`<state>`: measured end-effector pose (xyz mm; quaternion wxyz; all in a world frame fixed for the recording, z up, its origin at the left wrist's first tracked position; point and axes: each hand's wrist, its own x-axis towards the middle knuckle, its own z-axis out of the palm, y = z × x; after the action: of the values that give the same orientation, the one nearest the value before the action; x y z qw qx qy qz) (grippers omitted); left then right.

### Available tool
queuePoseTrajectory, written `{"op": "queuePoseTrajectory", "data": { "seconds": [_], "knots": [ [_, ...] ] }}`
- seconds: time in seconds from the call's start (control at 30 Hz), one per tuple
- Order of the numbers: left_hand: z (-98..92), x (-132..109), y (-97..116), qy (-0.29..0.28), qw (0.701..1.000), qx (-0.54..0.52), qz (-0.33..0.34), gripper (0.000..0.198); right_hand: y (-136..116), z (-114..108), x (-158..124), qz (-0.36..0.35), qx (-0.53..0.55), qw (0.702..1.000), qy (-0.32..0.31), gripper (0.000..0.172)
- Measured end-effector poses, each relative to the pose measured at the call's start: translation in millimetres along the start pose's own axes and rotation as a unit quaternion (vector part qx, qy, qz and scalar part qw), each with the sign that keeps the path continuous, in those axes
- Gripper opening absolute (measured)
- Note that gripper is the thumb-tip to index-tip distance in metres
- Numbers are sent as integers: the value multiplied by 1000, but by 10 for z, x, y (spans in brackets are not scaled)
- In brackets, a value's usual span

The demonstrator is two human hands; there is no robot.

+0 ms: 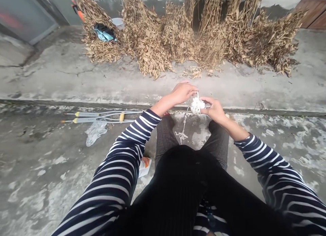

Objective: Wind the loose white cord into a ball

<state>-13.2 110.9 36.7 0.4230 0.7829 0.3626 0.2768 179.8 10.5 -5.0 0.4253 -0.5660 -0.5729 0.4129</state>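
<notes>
Between my two hands, above my knees, is a white ball of string (197,106). My right hand (214,109) grips the ball from the right side, thumb below and fingers above. My left hand (183,92) is closed at the fingertips on a short strand that rises from the top of the ball. A loose white string (184,124) hangs down beside the ball and gathers in a small tangle between my legs. The strand inside the left fingertips is partly hidden.
Dried plant bundles (155,39) lean on the wall ahead, with a blue and black cloth (105,33) among them. A pair of crutches (102,117) and a clear plastic bag (95,131) lie at left. An orange and white packet (144,165) lies near my left leg.
</notes>
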Motion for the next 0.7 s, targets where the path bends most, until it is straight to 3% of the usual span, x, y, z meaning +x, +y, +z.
{"op": "queuePoseTrajectory", "data": {
  "seconds": [0.1, 0.23, 0.37, 0.47, 0.57, 0.7],
  "knots": [
    [87, 44, -124, -33, 999, 18, 23, 15, -146, 15, -91, 30, 65, 997, -1, 55],
    [291, -28, -283, -75, 995, -64, 14, 19, -341, 3, -198, 82, 164, 983, -21, 53],
    [491, -255, -423, -77, 991, -104, -21, 20, -369, -124, -158, 91, 187, 978, 26, 50],
    [585, -467, -432, -118, 987, -94, -55, 25, -253, -275, -8, 41, 123, 985, 116, 54],
    [614, -600, -345, -169, 978, -98, -74, 24, -75, -359, 140, -36, -30, 978, 201, 56],
    [513, -580, -183, -205, 971, -103, -64, 19, 120, -307, 163, -75, -232, 956, 165, 45]
  ]
}}
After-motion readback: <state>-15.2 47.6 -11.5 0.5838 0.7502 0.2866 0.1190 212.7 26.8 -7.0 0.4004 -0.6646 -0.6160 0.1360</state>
